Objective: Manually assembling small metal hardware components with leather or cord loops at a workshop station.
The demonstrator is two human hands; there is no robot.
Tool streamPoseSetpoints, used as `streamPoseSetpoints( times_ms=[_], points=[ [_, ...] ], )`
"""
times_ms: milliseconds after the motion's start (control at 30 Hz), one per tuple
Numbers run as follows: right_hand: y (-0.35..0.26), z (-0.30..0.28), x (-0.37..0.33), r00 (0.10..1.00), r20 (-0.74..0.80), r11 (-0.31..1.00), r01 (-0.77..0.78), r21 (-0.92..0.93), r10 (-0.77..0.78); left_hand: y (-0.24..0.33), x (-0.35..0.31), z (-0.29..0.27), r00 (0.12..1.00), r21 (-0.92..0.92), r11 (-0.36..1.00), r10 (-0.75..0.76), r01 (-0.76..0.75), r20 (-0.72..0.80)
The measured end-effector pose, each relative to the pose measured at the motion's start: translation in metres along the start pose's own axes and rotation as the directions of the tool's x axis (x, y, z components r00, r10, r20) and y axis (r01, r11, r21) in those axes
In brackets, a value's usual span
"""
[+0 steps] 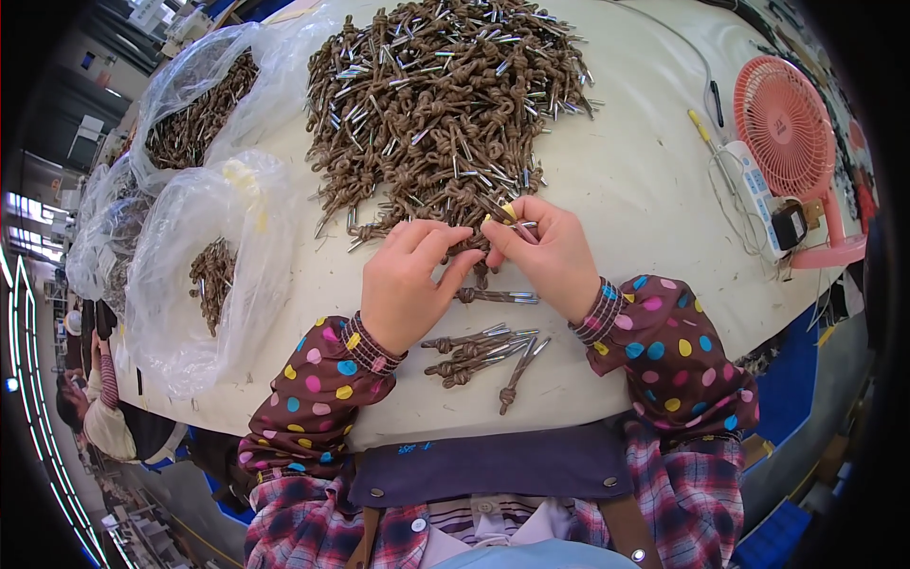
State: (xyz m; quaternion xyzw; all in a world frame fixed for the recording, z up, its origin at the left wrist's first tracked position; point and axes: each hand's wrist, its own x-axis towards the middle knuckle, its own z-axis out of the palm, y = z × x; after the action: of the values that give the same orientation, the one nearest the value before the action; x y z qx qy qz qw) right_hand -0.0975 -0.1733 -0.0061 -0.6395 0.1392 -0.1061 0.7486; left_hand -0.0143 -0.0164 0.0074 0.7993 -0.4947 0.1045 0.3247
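Over the near edge of the heap, my left hand (408,280) and my right hand (547,254) meet at a brown knotted lace (479,248). Thumb and fingers of each hand close on it, and the fingers hide part of it. Something yellow (508,211) shows at my right fingertips; I cannot tell what it is. Just below the hands lies another knotted lace (495,296) with silvery tips. Closer to me is a small group of knotted laces (464,356). Beyond my hands rises a large heap of the same laces (436,104).
Clear plastic bags (156,284) with brown laces stand along the left of the pale table (654,190). At the right are a pink fan (785,123), a white power strip (754,190) with a black plug, and a yellow-handled screwdriver (701,128). Another person (104,408) is at the far left.
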Motion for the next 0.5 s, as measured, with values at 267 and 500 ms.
streamPoseSetpoints(
  times_ms=[267,500],
  points=[
    [-0.009,-0.003,-0.001,0.986,0.020,0.985,-0.164,0.050,0.163,-0.010,-0.001,0.011,0.995,-0.064,0.995,0.067,-0.072,-0.077],
    [0.000,-0.005,0.001,0.999,0.032,0.993,0.004,-0.117,0.000,-0.003,-0.003,0.004,0.921,-0.375,0.844,-0.319,0.384,0.226]
  ],
)
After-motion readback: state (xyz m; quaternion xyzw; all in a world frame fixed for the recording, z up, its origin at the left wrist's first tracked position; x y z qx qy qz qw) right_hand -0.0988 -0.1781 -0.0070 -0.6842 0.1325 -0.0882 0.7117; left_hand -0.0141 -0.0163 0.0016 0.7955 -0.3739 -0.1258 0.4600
